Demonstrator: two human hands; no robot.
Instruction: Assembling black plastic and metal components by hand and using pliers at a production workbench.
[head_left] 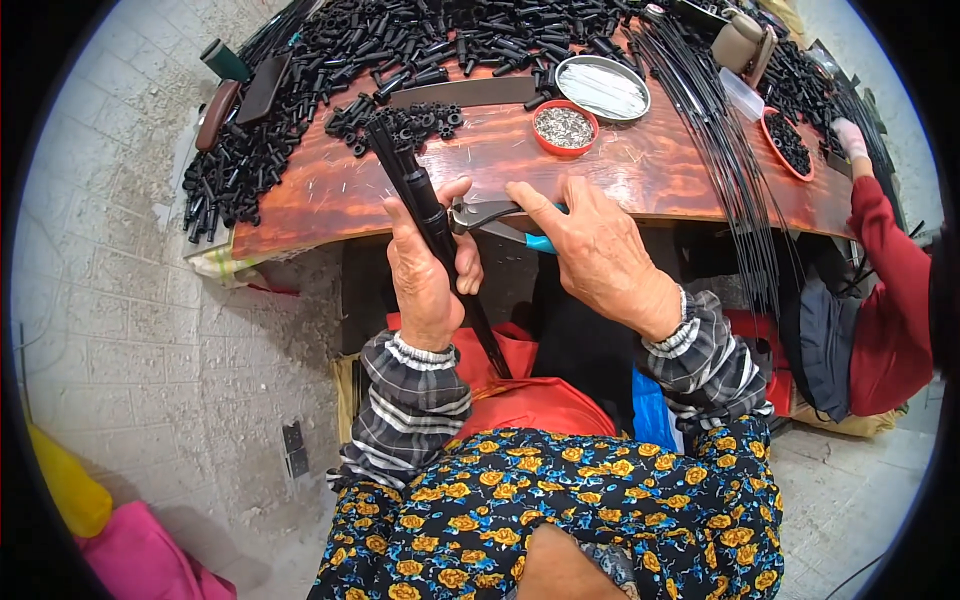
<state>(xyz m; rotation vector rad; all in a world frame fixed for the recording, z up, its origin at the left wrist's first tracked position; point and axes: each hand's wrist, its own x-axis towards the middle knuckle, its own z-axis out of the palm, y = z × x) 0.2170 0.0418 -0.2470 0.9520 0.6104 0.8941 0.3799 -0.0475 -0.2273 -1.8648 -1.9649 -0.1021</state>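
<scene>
My left hand [425, 280] is wrapped round a long bundle of thin black rods with a collar, which looks like a folded umbrella frame [421, 190]. It stands tilted, its lower end reaching the red cloth [535, 395] over my lap. In my right hand [610, 250] is a pair of pliers [487, 212] with blue grips. The jaws sit right at the black collar, beside my left fingers. Whatever small piece may lie between the jaws is too small to make out.
Heaps of black plastic fittings [480, 35] cover the back of the wooden table [345, 205]. A red bowl of small metal bits [565, 130] stands before a round tray of thin wires [602, 88]. Long black rods [725, 165] overhang the front edge. At right, a co-worker's red sleeve [880, 235] reaches in.
</scene>
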